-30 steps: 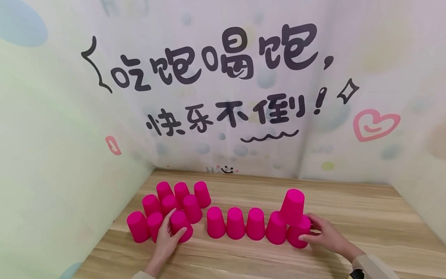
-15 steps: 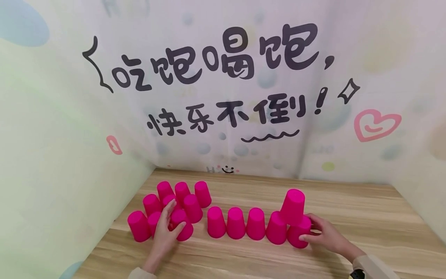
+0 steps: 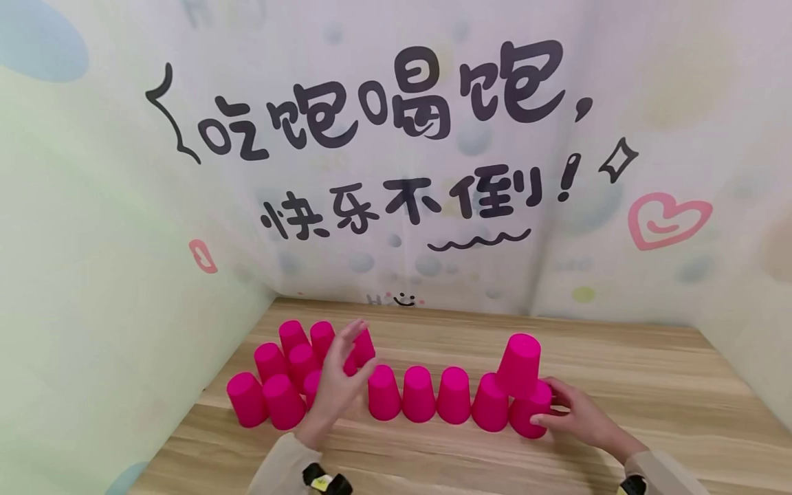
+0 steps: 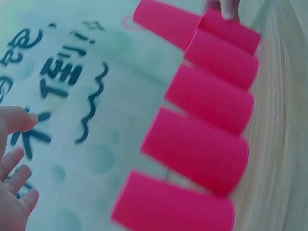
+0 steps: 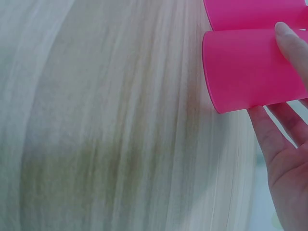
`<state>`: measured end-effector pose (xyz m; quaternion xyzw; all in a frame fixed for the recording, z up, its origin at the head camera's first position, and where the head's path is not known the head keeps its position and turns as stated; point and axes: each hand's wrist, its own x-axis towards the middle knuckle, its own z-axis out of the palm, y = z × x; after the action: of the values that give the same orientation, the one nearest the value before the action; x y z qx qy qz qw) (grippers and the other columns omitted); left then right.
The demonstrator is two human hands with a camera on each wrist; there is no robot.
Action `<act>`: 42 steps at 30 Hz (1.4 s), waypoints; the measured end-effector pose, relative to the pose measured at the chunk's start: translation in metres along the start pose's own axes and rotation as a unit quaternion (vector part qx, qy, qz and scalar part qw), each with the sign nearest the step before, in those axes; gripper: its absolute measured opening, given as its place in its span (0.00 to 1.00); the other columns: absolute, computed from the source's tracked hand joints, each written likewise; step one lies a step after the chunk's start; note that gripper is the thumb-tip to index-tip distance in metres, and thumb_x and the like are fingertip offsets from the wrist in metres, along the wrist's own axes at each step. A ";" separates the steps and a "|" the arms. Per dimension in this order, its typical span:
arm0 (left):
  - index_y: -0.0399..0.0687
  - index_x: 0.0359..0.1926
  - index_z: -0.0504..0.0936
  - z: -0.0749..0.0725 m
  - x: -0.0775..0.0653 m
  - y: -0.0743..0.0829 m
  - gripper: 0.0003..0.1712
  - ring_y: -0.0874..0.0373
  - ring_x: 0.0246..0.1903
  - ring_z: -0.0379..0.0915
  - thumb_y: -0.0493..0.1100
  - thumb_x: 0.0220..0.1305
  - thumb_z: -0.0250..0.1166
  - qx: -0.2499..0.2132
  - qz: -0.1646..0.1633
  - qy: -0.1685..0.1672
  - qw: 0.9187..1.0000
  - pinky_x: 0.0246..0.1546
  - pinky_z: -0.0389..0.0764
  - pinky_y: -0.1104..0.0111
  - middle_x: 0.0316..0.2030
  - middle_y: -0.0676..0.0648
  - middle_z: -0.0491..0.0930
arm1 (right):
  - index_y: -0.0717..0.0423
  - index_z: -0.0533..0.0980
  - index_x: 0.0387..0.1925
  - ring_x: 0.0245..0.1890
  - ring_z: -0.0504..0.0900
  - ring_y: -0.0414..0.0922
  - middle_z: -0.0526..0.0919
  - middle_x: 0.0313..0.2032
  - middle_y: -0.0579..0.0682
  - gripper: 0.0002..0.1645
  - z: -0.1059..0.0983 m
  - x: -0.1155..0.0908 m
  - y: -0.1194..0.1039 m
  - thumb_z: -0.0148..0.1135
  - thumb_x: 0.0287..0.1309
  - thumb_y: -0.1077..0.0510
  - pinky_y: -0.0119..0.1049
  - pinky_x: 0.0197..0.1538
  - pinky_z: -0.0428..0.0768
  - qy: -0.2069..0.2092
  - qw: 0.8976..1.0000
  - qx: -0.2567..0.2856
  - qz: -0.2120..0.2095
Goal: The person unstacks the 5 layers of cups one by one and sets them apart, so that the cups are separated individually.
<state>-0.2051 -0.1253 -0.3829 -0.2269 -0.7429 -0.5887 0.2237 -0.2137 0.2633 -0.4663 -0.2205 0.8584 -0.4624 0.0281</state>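
Note:
Five... a row of several upside-down pink plastic cups (image 3: 419,397) runs across the table. One more upside-down cup (image 3: 519,366) rests on the two at the row's right end. My right hand (image 3: 580,415) holds the rightmost cup (image 5: 250,70) of the row, thumb on its near side and fingers at its outer side. My left hand (image 3: 339,378) is raised with spread fingers, holding nothing, between the row and a group of upside-down cups (image 3: 284,402) on the left. It hides parts of that group. In the left wrist view, the left hand (image 4: 17,175) stands apart from the row.
The wooden table (image 3: 445,467) meets a printed white backdrop (image 3: 396,172) behind the cups and light side walls at left and right. Neighbouring cups stand close together in both the group and the row.
My left hand has come away from the front right cup of the left group and moved right and up. The right hand and the row of cups have stayed put.

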 end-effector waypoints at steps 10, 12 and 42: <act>0.32 0.56 0.63 0.077 0.012 0.034 0.29 0.47 0.56 0.62 0.28 0.52 0.61 -0.054 -0.010 -0.102 0.993 0.55 0.63 0.55 0.54 0.37 0.68 | 0.64 0.65 0.53 0.41 0.77 0.47 0.75 0.43 0.57 0.33 0.002 0.003 -0.004 0.66 0.46 0.55 0.33 0.39 0.78 -0.003 1.000 0.007 -0.001; 0.33 0.56 0.62 0.094 0.012 0.032 0.28 0.47 0.55 0.62 0.29 0.53 0.60 -0.062 -0.004 -0.112 0.992 0.54 0.64 0.55 0.54 0.37 0.68 | 0.63 0.65 0.53 0.41 0.77 0.45 0.75 0.43 0.57 0.34 0.003 0.004 -0.004 0.66 0.46 0.55 0.32 0.39 0.78 -0.002 1.000 0.002 0.000; 0.58 0.61 0.58 0.199 0.006 0.004 0.37 0.66 0.47 0.65 0.43 0.51 0.65 -0.031 -0.113 -0.150 0.982 0.42 0.73 0.73 0.51 0.57 0.67 | 0.65 0.66 0.51 0.40 0.76 0.32 0.77 0.41 0.53 0.31 0.002 0.001 -0.003 0.66 0.46 0.58 0.30 0.37 0.78 0.011 0.998 0.001 -0.061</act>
<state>-0.2203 0.0706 -0.4172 -0.2343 -0.7701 -0.5923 0.0350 -0.2130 0.2605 -0.4650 -0.2672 0.8430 -0.4667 -0.0091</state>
